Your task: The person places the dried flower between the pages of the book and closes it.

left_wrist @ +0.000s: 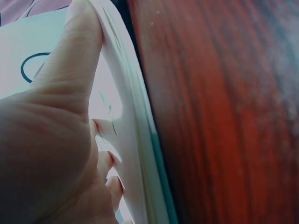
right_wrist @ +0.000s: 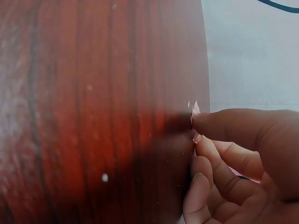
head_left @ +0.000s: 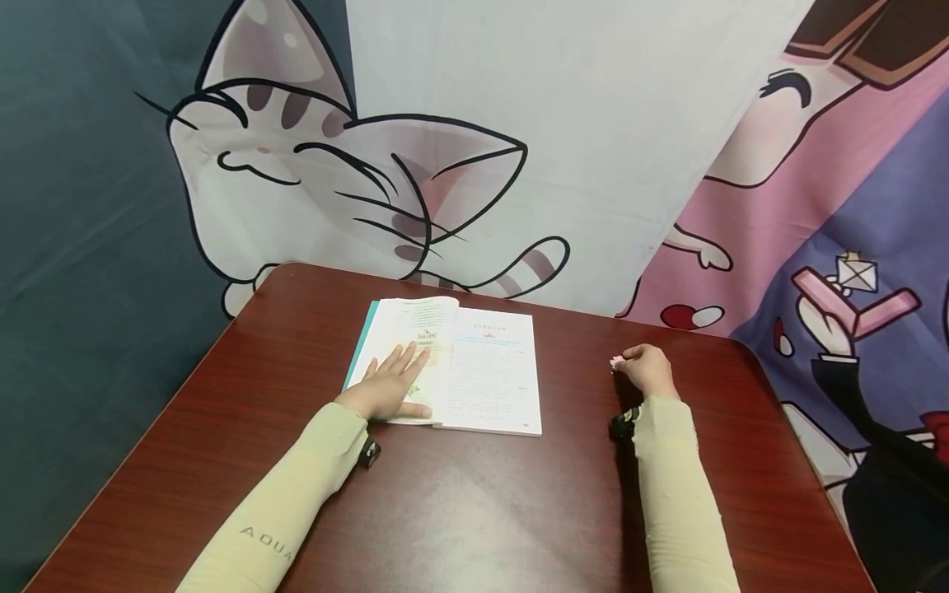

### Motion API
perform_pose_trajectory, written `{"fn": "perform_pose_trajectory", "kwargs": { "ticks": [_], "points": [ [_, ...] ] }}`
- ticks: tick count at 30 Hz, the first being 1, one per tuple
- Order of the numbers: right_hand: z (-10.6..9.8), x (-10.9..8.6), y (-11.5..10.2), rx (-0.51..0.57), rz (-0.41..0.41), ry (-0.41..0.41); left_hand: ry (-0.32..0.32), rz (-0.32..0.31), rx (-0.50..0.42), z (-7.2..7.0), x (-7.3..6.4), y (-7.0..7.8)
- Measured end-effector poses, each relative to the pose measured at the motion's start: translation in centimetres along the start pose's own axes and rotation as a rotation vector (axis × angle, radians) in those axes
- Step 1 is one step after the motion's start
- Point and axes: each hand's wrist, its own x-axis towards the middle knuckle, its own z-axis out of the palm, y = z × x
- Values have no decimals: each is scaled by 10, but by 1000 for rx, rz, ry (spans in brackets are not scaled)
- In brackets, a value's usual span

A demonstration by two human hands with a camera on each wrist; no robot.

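An open book (head_left: 493, 371) lies on the brown table, its teal cover edge (left_wrist: 161, 172) showing along one side. Across its left page my left hand (head_left: 385, 387) rests flat with the fingers spread and straight. In the left wrist view, the thumb (left_wrist: 74, 51) reaches along the page near the book's edge. Well to the right of the book, my right hand (head_left: 648, 371) pinches a small pale pink-white piece (right_wrist: 195, 112) with an uneven edge between thumb and fingertips, at the table surface. Fingers cover most of that piece, so its kind is unclear.
The wooden table (head_left: 460, 511) has rounded far corners and ends at a cartoon-printed cloth (head_left: 578, 99) hanging behind it. A tiny white speck (right_wrist: 105, 177) lies on the wood near the right hand. Dark wrist devices (head_left: 624, 424) sit on both sleeves.
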Motion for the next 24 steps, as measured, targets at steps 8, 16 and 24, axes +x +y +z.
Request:
{"fn": "perform_pose_trajectory", "kwargs": {
  "ticks": [8, 16, 24],
  "points": [
    [-6, 3, 0, 3, -7, -83, -3, 9, -18, -12, -9, 12],
    [-4, 1, 2, -1, -25, -58, -1, 1, -1, -11, -8, 12],
    [2, -2, 2, 12, -33, -23, -4, 10, -15, -8, -7, 8]
  ]
}}
